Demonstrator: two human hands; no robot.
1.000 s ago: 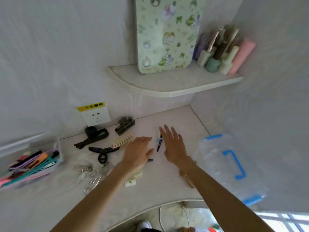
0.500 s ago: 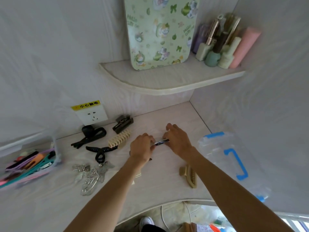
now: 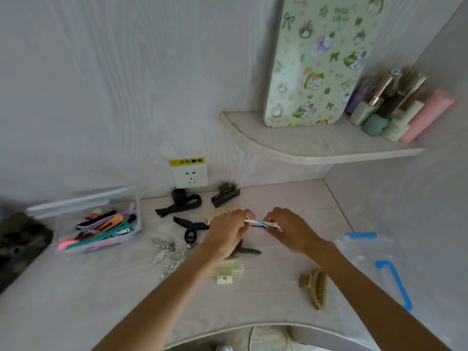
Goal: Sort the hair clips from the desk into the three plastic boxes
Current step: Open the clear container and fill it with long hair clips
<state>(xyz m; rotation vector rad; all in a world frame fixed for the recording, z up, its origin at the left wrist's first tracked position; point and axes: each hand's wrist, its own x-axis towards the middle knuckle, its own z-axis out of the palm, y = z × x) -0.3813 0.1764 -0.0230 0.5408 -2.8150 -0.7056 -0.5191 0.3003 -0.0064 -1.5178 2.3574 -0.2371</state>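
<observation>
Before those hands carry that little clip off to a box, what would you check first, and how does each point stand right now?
1. Clip held firmly: ok. The left hand and the right hand pinch the thin clip at its two ends.
2. Clip clear of the desk: cannot tell.
3. A box open to receive it: ok. The open box on the left shows no lid and already holds long coloured clips.
4. Way to that box free: not ok. A black claw clip and a black bow clip lie between.
5. All three boxes in sight: not ok. Only that box and a blue-handled box show.
</observation>
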